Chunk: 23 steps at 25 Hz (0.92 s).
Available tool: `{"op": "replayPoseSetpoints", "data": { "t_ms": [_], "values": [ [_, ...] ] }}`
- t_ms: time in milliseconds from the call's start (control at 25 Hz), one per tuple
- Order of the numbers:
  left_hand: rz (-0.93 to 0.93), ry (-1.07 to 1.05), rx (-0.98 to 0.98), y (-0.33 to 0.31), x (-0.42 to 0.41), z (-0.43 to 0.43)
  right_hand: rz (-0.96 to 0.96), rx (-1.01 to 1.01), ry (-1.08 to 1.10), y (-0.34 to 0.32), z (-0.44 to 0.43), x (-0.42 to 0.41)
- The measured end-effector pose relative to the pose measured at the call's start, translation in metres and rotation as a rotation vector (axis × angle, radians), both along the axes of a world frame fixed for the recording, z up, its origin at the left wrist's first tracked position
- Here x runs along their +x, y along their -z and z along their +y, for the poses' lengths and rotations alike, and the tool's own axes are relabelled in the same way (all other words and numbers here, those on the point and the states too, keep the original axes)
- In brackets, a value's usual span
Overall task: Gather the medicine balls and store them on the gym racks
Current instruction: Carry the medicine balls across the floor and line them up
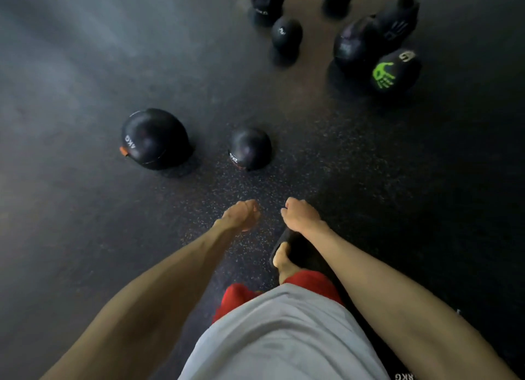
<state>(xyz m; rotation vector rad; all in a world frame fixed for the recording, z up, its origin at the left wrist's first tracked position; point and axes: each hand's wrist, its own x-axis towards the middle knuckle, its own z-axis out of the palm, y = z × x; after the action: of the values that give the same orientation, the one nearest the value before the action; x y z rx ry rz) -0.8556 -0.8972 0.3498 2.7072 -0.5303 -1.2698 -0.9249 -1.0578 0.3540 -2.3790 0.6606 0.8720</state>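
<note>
My left hand (241,213) and right hand (298,213) hang loosely curled, empty; bare floor (71,67) opens toward nine o'clock, 2kg ball (249,149) at twelve.

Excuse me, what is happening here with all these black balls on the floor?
A person stands on a dark speckled gym floor and looks down at scattered medicine balls. Both hands are empty: the left hand and right hand hang loosely curled in front of the body. Nearest are a 4 kg ball and a smaller 2 kg ball. Further off, a cluster includes one with a green handprint. No rack is in view, and nothing has been picked up at this moment.
</note>
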Motion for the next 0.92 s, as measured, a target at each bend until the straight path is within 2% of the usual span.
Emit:
{"op": "replayPoseSetpoints", "data": {
  "t_ms": [160,360,560,720,920],
  "values": [
    [0.011,-0.108,-0.023,-0.003,0.063,-0.02,-0.011,0.0,-0.071,0.004,-0.018,0.065],
    [0.051,-0.132,-0.008,0.009,0.117,-0.023,0.051,0.006,-0.115,0.023,-0.029,0.117],
    [0.048,-0.045,0.036,0.048,0.182,-0.013,0.088,0.031,-0.106,0.056,-0.022,0.178],
    [0.085,0.074,0.033,0.078,0.251,-0.004,0.155,0.042,-0.005,0.082,0.002,0.234],
    [0.192,0.199,0.042,0.136,0.364,0.004,0.243,0.048,0.261,0.129,0.033,0.318]
  ]
}}
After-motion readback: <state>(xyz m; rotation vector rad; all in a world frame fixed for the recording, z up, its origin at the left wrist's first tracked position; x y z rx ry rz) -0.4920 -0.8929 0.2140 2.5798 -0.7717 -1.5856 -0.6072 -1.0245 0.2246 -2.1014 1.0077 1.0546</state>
